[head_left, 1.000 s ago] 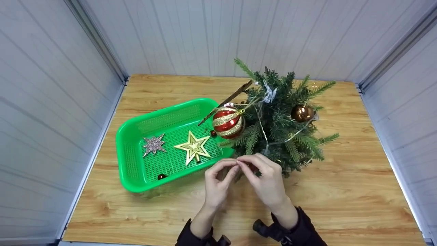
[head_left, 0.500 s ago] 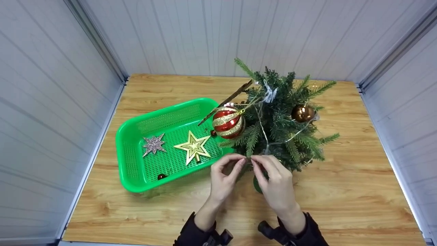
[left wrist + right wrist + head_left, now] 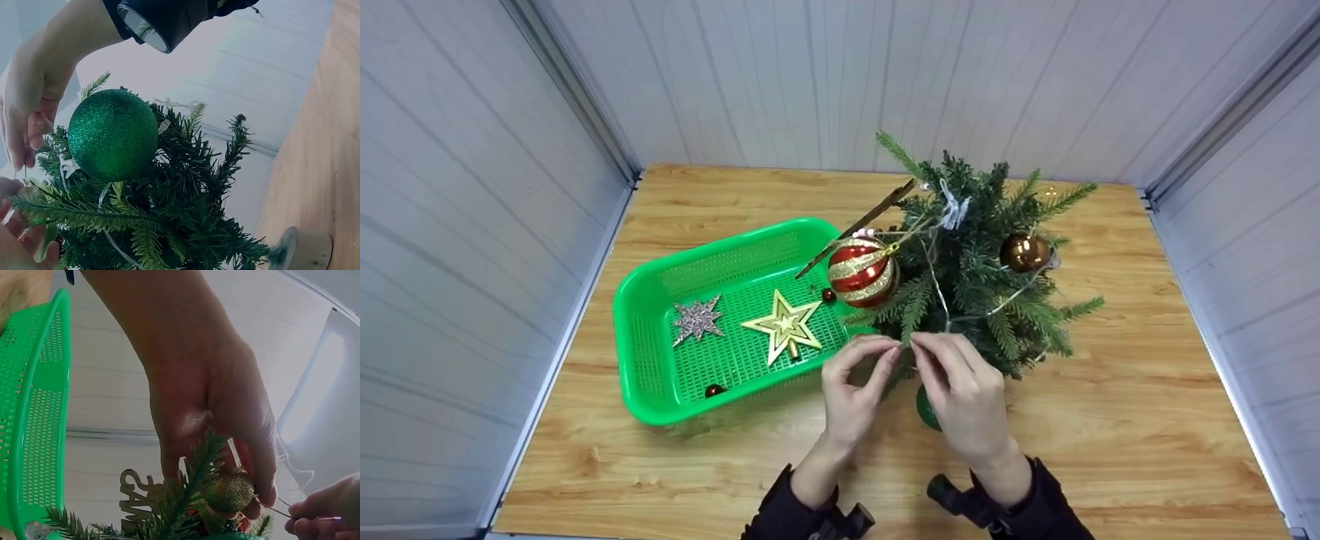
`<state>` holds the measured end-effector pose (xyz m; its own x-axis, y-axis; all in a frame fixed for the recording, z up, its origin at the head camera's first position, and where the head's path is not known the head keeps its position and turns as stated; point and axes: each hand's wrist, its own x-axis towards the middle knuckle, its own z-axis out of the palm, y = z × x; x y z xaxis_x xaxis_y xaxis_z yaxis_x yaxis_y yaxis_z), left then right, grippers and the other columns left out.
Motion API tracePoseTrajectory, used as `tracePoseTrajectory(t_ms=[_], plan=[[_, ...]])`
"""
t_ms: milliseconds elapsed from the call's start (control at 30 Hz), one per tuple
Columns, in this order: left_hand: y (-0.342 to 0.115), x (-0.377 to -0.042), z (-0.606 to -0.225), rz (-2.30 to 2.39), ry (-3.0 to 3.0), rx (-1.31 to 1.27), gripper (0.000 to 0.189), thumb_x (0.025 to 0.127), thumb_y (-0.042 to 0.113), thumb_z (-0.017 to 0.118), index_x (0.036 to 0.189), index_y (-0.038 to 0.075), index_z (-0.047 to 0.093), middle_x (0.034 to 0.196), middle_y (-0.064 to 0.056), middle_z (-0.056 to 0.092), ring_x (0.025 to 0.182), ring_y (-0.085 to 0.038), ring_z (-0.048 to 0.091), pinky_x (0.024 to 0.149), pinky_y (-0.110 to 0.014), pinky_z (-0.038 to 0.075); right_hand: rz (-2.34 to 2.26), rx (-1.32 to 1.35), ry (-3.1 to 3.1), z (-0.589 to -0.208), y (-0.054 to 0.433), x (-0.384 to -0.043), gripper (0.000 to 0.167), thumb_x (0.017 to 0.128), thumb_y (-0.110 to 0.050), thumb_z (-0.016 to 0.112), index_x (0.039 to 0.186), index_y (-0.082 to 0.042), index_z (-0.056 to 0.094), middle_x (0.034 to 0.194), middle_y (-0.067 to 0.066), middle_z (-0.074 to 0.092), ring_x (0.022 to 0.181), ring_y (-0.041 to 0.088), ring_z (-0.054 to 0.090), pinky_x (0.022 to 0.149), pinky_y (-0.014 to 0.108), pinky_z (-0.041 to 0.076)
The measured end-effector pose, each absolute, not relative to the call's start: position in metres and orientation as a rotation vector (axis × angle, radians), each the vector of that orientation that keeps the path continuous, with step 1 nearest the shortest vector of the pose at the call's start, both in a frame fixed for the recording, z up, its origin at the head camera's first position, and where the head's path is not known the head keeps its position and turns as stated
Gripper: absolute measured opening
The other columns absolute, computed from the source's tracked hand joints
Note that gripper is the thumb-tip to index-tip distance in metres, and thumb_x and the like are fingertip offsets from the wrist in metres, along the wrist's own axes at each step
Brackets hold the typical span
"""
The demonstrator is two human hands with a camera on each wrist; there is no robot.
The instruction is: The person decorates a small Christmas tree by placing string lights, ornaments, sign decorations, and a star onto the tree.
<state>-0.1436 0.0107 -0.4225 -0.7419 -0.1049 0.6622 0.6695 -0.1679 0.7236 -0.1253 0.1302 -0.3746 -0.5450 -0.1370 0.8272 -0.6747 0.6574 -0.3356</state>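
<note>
In the head view my left hand (image 3: 851,390) and right hand (image 3: 971,397) meet at the front of a small Christmas tree (image 3: 971,247). Thumb and fingers of each pinch a thin string (image 3: 277,509), stretched across the short gap between them. A gold glittery bauble (image 3: 229,489) shows beside the left fingers in the right wrist view; what holds it is hidden. Below the right hand is a green glitter bauble (image 3: 928,409), large in the left wrist view against the branches. I cannot tell what it hangs from.
Left of the tree, a green basket (image 3: 660,409) holds a gold star (image 3: 784,322), a glittery star (image 3: 697,319) and small dark balls. On the tree hang a red-and-gold striped bauble (image 3: 861,271), a brown bauble (image 3: 1024,252) and a wire string. Grey walls enclose the table (image 3: 1140,420).
Both hands have shifted to the right, and their fingertips have drawn slightly apart with the string between them. The green bauble has come into view below the right hand.
</note>
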Motion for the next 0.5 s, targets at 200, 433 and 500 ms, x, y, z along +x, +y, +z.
tracePoseTrajectory(t_ms=[200,433,500], plan=[[0.013,-0.148,-0.431,-1.986,-1.599,-0.618,0.016,0.076,-0.016,0.058,0.087,-0.006,0.063,0.083,-0.016,0.063,0.079,-0.023,0.059,0.072,-0.033,0.050,0.862,0.614,-2.075,-0.376,0.131,-0.128,0.013,0.087,-0.007,0.055,0.089,0.002,0.064,0.080,0.009,0.061,0.069,0.018,0.058,0.062,0.019,0.049],[0.013,-0.152,-0.419,-1.898,-1.755,-0.531,0.008,0.078,-0.010,0.060,0.085,-0.007,0.063,0.079,-0.014,0.064,0.074,-0.021,0.060,0.066,-0.033,0.050,0.822,0.587,-2.191,-0.379,0.131,-0.129,0.011,0.080,0.004,0.060,0.091,0.004,0.062,0.082,0.012,0.059,0.072,0.021,0.057,0.063,0.024,0.049],[0.012,-0.152,-0.418,-1.872,-1.796,-0.539,0.009,0.077,-0.010,0.060,0.085,-0.007,0.064,0.078,-0.014,0.064,0.070,-0.021,0.060,0.064,-0.032,0.050,0.804,0.593,-2.222,-0.378,0.133,-0.127,0.014,0.077,0.008,0.062,0.090,0.004,0.062,0.081,0.012,0.058,0.071,0.021,0.057,0.063,0.024,0.049]])
